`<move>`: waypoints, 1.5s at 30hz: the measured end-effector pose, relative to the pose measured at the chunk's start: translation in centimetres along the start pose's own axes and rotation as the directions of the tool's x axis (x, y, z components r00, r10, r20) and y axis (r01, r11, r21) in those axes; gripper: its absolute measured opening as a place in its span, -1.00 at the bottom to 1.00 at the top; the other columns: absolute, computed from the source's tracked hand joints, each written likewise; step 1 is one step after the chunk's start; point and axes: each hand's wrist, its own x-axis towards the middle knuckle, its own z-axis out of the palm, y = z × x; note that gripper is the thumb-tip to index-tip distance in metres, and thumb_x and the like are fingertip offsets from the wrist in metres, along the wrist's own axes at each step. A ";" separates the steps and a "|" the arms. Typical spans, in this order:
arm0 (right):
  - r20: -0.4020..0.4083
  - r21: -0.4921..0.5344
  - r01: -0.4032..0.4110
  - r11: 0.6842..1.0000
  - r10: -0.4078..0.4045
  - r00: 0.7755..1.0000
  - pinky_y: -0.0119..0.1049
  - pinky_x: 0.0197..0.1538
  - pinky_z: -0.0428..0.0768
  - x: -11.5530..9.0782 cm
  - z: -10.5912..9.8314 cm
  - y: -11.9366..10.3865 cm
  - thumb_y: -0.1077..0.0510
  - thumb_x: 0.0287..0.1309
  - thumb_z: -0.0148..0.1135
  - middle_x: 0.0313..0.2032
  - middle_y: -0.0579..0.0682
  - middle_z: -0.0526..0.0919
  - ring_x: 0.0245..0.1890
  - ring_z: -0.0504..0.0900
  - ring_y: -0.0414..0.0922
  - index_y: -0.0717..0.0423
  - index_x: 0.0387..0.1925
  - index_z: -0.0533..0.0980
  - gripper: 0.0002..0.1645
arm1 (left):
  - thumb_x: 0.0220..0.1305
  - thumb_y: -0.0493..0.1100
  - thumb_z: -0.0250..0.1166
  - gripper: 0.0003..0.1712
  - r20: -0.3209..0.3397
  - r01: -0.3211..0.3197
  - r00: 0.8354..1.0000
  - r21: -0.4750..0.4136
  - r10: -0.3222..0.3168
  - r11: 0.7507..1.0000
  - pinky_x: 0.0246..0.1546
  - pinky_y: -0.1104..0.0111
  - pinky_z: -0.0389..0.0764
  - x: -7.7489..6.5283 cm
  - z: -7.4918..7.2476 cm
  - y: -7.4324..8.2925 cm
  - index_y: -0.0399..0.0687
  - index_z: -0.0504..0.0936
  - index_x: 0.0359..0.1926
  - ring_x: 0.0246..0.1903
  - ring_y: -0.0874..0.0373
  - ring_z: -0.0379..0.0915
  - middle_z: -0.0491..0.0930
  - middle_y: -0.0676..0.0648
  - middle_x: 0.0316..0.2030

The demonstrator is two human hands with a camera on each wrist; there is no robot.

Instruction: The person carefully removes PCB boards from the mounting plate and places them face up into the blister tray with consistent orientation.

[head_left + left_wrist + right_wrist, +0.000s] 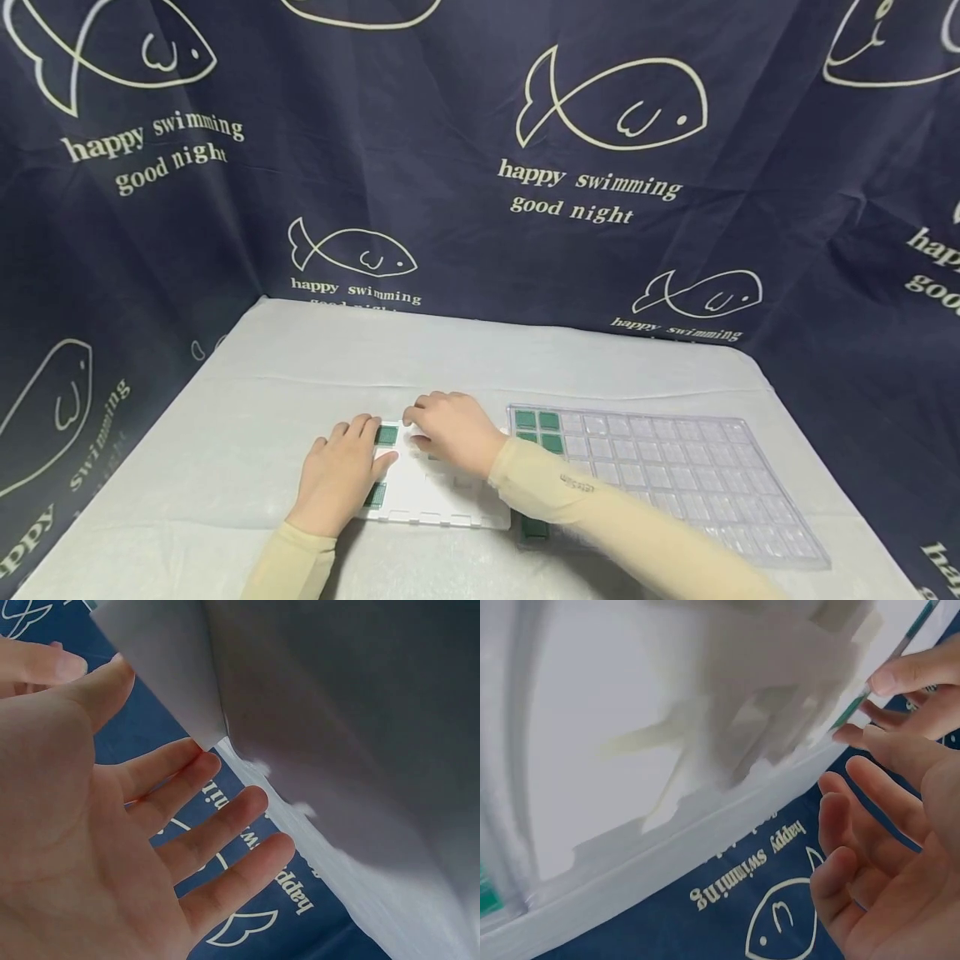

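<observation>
A flat white board (442, 500) with small raised tabs lies on the table between the hands. Green mesh-like squares, one upper (386, 435) and one lower (374, 495), show along its left side. My left hand (335, 475) rests at that left edge, fingers extended and thumb over the board. In the left wrist view, its fingertips (210, 761) are right at the board's edge. Above the board's far part is my right hand (459, 429). The right wrist view shows its fingers (836, 874) loosely bent, with nothing visible between them.
To the right stands a clear compartment tray (652, 477), partly covered by the right forearm. Several green squares (550, 421) fill compartments in its left columns. A white cloth (225, 467) covers the table, and a dark blue fish-print curtain (465, 150) surrounds it.
</observation>
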 end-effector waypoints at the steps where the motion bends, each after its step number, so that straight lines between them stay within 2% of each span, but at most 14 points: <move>1: -0.003 0.001 0.004 1.000 -0.004 1.000 -0.38 -0.19 0.67 0.2 0.0 -0.2 -0.09 0.24 0.41 -0.21 -0.24 0.75 -0.24 0.71 -0.27 -0.20 -0.08 0.68 -0.76 | 0.22 0.19 0.42 -0.33 -0.008 -0.004 1.000 0.000 0.004 1.000 -0.23 0.06 0.65 0.0 0.0 0.0 -0.20 0.61 0.15 -0.01 -0.10 0.62 0.65 -0.14 0.08; 7: -0.016 0.019 0.025 1.000 -0.025 1.000 -0.44 -0.24 0.63 1.3 0.6 -1.0 -0.14 0.19 0.43 -0.24 -0.26 0.74 -0.27 0.69 -0.30 -0.21 -0.13 0.69 -0.75 | 0.20 0.20 0.43 -0.32 -0.041 -0.024 0.999 0.004 0.024 1.000 -0.26 0.09 0.65 -0.1 0.1 -0.1 -0.20 0.61 0.14 -0.03 -0.10 0.63 0.66 -0.13 0.05; 16: 0.032 0.054 0.028 0.998 -0.030 0.999 -0.47 -0.30 0.59 2.6 1.5 -1.6 -0.21 0.16 0.42 -0.31 -0.28 0.71 -0.35 0.63 -0.33 -0.21 -0.17 0.70 -0.72 | 0.21 0.20 0.41 -0.33 -0.030 -0.029 0.999 -0.020 0.029 0.999 -0.29 0.10 0.67 -0.3 0.1 -0.1 -0.19 0.59 0.14 -0.04 -0.10 0.64 0.66 -0.14 0.04; 24: 0.042 0.025 0.008 1.000 -0.009 0.999 -0.46 -0.30 0.59 3.0 1.6 -2.0 -0.20 0.15 0.43 -0.32 -0.29 0.72 -0.35 0.65 -0.32 -0.20 -0.15 0.70 -0.70 | 0.19 0.20 0.42 -0.33 -0.042 -0.031 0.999 -0.022 0.030 0.999 -0.29 0.10 0.66 -0.2 0.3 -0.3 -0.18 0.59 0.13 -0.03 -0.10 0.64 0.67 -0.13 0.03; 40: 0.061 0.044 -0.004 0.999 0.002 0.998 -0.47 -0.29 0.58 3.4 1.7 -2.1 -0.11 0.15 0.46 -0.38 -0.29 0.69 -0.43 0.60 -0.36 -0.19 -0.23 0.70 -0.81 | 0.17 0.18 0.44 -0.35 -0.035 -0.032 0.999 -0.020 0.031 0.999 -0.32 0.13 0.65 -0.1 0.2 -0.3 -0.17 0.59 0.10 -0.05 -0.08 0.65 0.67 -0.11 0.00; 45: 0.057 0.050 -0.005 0.999 0.002 0.998 -0.47 -0.31 0.57 3.3 1.6 -2.1 -0.09 0.16 0.45 -0.39 -0.29 0.68 -0.43 0.59 -0.36 -0.19 -0.22 0.70 -0.82 | 0.15 0.18 0.46 -0.36 -0.056 -0.047 0.997 -0.004 0.047 0.999 -0.37 0.18 0.66 -0.3 0.1 -0.4 -0.16 0.60 0.08 -0.10 -0.07 0.67 0.68 -0.11 -0.03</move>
